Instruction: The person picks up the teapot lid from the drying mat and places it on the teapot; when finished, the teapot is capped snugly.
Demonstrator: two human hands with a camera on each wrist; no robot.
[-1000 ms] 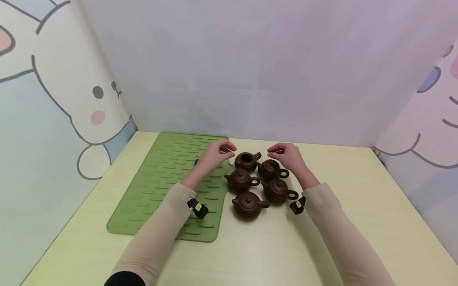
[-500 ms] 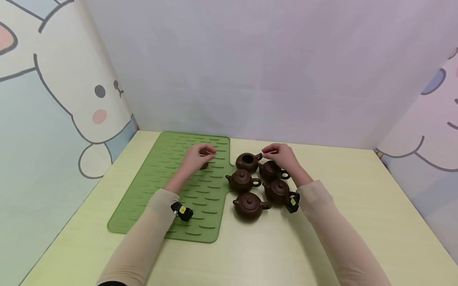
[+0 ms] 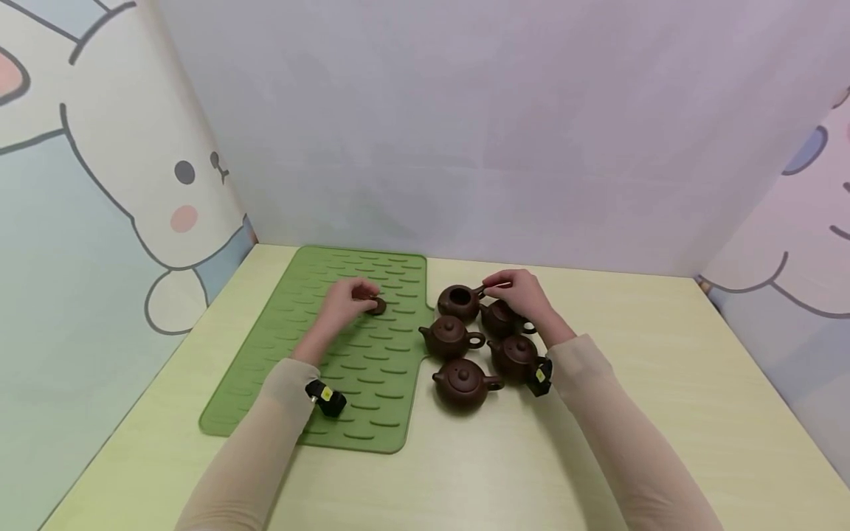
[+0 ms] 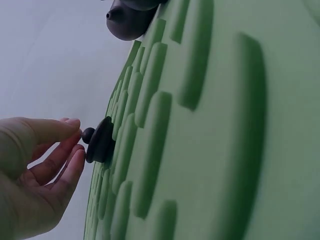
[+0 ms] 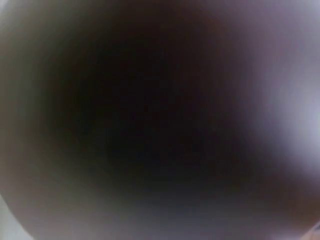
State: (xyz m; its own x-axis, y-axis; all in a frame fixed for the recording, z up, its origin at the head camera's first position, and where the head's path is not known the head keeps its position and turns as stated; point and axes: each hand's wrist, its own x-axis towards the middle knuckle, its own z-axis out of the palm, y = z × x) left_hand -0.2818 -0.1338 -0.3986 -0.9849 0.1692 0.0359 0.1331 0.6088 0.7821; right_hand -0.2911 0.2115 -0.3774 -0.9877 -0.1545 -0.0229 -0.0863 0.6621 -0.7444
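On the green mat [image 3: 265, 369] lies a small dark brown teapot lid [image 3: 377, 305], its round knob toward my left hand [image 3: 345, 304]. In the left wrist view, the thumb and fingers of that hand reach right to the knob of the lid [image 4: 101, 140], which shows whole just beyond the fingertips. My right hand [image 3: 521, 293] pinches the handle of the lidless teapot [image 3: 458, 301], whose dark round opening faces up. Below this hand sits a lidded teapot [image 3: 499, 318], partly hidden by it. The right wrist view is filled by a dark blur.
Three more lidded brown teapots stand close by: one beside the mat's edge [image 3: 446, 338], one at the right [image 3: 513, 357], and one nearest the front [image 3: 461, 385]. All stand on a pale yellow table [image 3: 531, 472] before a light back wall [image 3: 465, 147].
My left hand has moved left from beside the lidless teapot and down to the lid on the mat. My right hand has come left to the lidless teapot's handle.
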